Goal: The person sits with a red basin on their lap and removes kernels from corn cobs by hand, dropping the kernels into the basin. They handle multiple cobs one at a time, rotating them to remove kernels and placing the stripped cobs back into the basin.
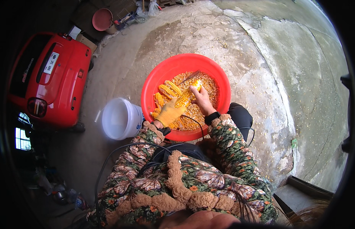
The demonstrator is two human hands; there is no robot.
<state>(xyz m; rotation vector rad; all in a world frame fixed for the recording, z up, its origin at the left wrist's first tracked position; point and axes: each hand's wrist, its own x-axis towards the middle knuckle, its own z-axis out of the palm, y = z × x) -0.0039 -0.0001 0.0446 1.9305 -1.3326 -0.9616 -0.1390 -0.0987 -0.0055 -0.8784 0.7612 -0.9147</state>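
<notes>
Left hand (171, 113), in a yellow glove, grasping the near end of a corn cob (183, 100); right hand (202, 100), bare, fingers curled about its far end. The cob lies above a red basin (147, 89) containing loose kernels (211, 91) and, leftward, further cobs (169, 90). A white bucket (119, 119) stands beside the basin.

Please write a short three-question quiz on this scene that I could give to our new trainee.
1. Which hand wears the glove?
2. True or false: the white bucket stands to the left of the tub.
3. The tub, which holds loose kernels, is: A, blue; B, red; C, green.

Key: 1, the left hand; 2, true; 3, B.
</notes>
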